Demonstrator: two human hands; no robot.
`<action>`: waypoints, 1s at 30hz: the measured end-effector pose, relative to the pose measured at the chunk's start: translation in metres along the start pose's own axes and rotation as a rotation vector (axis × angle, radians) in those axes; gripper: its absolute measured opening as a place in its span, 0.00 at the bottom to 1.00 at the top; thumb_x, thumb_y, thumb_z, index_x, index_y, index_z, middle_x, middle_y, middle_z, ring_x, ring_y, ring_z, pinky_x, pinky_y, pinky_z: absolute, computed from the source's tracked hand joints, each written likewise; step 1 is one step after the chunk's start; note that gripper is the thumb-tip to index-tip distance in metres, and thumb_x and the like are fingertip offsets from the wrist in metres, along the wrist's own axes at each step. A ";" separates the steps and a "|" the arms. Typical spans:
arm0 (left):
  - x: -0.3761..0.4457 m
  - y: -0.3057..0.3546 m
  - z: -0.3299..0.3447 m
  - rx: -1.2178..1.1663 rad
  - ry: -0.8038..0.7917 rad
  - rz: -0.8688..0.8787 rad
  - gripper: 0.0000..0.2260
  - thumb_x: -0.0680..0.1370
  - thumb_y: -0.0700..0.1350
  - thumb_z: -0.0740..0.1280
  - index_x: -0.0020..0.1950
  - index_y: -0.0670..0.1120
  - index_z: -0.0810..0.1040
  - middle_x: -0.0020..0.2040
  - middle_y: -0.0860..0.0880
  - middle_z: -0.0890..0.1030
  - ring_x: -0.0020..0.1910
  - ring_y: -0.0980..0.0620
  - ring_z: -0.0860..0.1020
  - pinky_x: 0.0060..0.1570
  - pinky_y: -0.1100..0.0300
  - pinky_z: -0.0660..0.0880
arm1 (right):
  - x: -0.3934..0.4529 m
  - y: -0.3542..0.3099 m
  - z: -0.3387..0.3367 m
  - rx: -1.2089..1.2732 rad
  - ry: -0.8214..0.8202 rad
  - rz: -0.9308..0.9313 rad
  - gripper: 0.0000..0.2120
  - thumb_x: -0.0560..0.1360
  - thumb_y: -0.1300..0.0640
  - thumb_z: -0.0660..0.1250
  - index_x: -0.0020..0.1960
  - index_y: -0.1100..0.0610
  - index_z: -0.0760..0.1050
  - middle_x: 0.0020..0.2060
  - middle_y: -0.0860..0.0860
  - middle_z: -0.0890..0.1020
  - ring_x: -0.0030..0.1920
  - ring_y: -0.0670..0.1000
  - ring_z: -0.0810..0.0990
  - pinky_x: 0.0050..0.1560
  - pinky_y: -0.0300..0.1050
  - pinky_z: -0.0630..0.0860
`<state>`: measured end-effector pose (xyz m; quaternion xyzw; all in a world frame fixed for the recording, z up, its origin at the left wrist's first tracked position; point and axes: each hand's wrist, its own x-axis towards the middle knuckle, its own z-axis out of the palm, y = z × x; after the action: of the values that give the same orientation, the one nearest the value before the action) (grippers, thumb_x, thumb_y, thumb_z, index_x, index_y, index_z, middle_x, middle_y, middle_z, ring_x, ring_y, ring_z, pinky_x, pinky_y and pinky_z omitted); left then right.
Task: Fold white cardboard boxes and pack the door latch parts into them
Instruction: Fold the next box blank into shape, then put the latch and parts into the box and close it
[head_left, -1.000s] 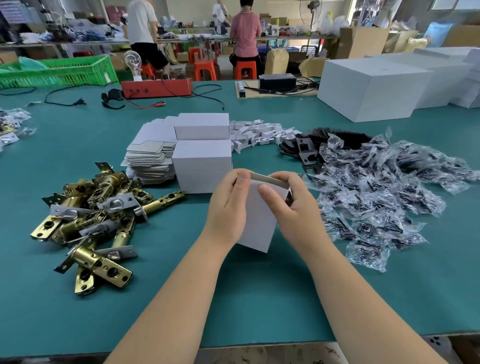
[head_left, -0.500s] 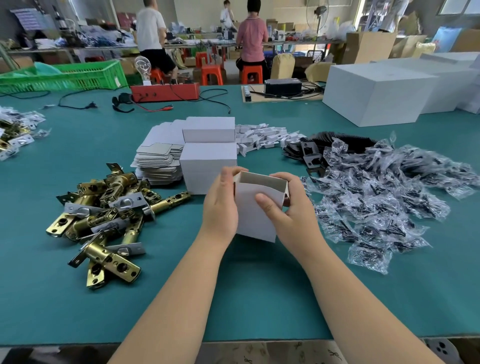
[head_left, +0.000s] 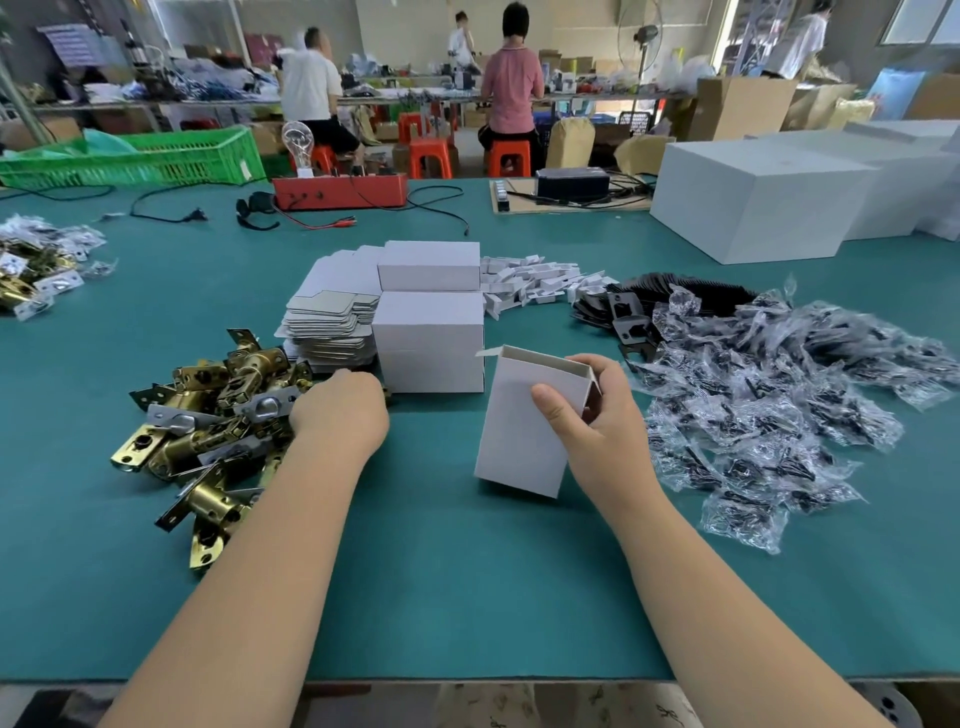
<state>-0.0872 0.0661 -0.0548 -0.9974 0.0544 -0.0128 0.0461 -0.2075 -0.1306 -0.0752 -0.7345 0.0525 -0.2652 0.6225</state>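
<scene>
- Lighting: bright, even, diffuse; daylight enters via windows (head_left: 919, 21) at top right, slightly blown out.
- Shadows: soft, short, under the hands and the white box (head_left: 524, 431).
- Glare: small highlights on plastic bags (head_left: 779, 405) and brass latches (head_left: 218, 415).
- Distortion: wide-angle; table edge (head_left: 467, 680) and forearms stretched.
- Focus: foreground sharp; bkgd people soft, slight blur.

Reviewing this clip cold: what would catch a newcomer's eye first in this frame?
Probably the open-topped white box held upright at centre by the right hand, just above the green table. Next, the glinting heap of brass latches on the left, where the left hand reaches in. On the right sprawls a pile of clear plastic bags holding dark parts.
</scene>
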 end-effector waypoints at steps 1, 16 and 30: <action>0.001 0.000 0.000 0.022 -0.003 0.011 0.11 0.81 0.43 0.60 0.61 0.44 0.75 0.60 0.44 0.75 0.54 0.42 0.77 0.39 0.52 0.68 | 0.000 0.000 -0.001 0.009 0.004 0.006 0.13 0.72 0.49 0.71 0.52 0.42 0.69 0.38 0.36 0.80 0.37 0.36 0.78 0.34 0.29 0.72; -0.023 -0.022 -0.041 -0.487 0.087 0.161 0.09 0.80 0.50 0.62 0.42 0.47 0.74 0.39 0.49 0.77 0.37 0.50 0.73 0.32 0.57 0.64 | -0.001 0.002 0.000 -0.124 0.083 -0.078 0.17 0.71 0.45 0.72 0.52 0.33 0.67 0.47 0.36 0.77 0.46 0.38 0.75 0.42 0.31 0.73; -0.073 0.047 -0.104 -1.583 0.292 0.276 0.03 0.78 0.46 0.68 0.49 0.47 0.78 0.42 0.51 0.84 0.40 0.54 0.84 0.34 0.62 0.80 | -0.003 -0.003 0.003 -0.302 0.064 -0.151 0.29 0.70 0.50 0.74 0.67 0.51 0.67 0.55 0.41 0.72 0.59 0.47 0.72 0.61 0.54 0.73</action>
<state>-0.1680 0.0179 0.0432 -0.7072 0.1751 -0.0949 -0.6784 -0.2100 -0.1261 -0.0738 -0.8127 0.0562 -0.3233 0.4815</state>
